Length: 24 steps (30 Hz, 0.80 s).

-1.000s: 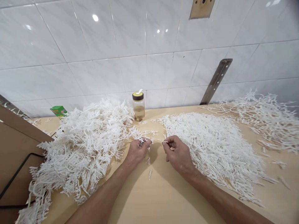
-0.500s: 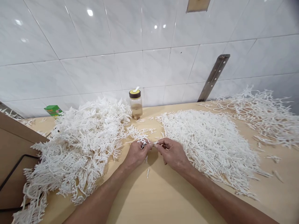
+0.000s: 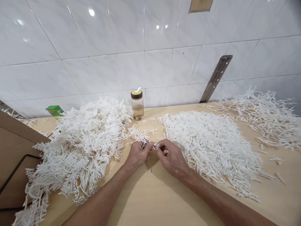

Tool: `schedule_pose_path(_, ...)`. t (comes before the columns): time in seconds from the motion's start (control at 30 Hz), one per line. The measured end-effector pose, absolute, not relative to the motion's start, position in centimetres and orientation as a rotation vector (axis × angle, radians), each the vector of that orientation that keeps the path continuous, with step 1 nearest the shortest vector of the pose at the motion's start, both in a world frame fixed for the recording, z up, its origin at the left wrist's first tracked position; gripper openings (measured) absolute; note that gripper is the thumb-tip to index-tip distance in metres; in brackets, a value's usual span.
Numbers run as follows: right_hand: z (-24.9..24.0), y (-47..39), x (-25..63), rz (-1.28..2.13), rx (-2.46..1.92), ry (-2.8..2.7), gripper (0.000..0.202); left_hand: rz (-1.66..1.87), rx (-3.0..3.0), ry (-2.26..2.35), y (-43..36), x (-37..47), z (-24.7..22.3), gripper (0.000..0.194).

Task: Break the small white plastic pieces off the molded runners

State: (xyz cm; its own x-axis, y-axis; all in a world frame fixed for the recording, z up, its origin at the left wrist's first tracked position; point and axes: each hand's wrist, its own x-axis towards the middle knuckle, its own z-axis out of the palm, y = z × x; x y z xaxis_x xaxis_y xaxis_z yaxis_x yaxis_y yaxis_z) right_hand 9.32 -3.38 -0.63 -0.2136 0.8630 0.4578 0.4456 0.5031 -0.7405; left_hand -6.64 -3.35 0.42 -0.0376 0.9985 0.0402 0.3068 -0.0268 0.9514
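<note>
My left hand (image 3: 137, 153) is closed, thumb against finger, on a white branched sprig whose thin twigs show above the fingers. A small dark, shiny thing (image 3: 144, 145) shows at its fingers; its kind is unclear. Just to the right, my right hand (image 3: 172, 157) pinches the tip of a thin white twig (image 3: 155, 145) between thumb and forefinger. The fingertips of both hands are close together over the table (image 3: 145, 201). Left of them lies a tangled heap of white branched sprigs (image 3: 94, 135); right of them, a flatter pile of white sprigs (image 3: 211, 141).
A lidded clear bottle (image 3: 138, 108) of pale brown liquid stands near the tiled wall (image 3: 131, 69). A green box (image 3: 54, 110) is behind the left heap, with a brown board (image 3: 16, 150) at the left edge. Bare white branches (image 3: 265, 116) lie far right, below a metal bracket (image 3: 216, 78).
My right hand's fingers have parted slightly from the left hand's, and a thin white twig shows between them. The left hand stays nearly still.
</note>
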Motion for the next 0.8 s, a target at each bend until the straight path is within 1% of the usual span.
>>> schedule_pose_path(0.17,-0.6,-3.6,8.9,0.488,-0.862,-1.909,0.011,1.148,1.471,1.542,-3.2,-6.5,0.6,0.041)
schedule_pose_path(0.33,-0.3,-4.1,8.8,0.449,-0.755,-1.882,0.014,1.224,1.454,1.613,-2.9,-6.8,0.4,0.038)
schedule_pose_path(0.43,-0.4,-4.1,8.9,0.486,-0.826,-1.774,0.010,1.279,1.391,1.629,-2.9,-7.0,0.5,0.039)
schedule_pose_path(0.57,-1.1,-3.1,9.5,0.594,-1.091,-1.624,0.004,1.234,1.421,1.438,-3.2,-7.1,0.4,0.043)
schedule_pose_path(0.67,-1.2,-2.2,10.1,0.592,-1.268,-1.616,0.009,1.217,1.445,1.373,-3.3,-7.0,0.1,0.041)
schedule_pose_path(0.8,-0.8,-2.0,10.5,0.618,-1.266,-1.670,0.024,1.160,1.532,1.438,-3.3,-7.0,-0.1,0.042)
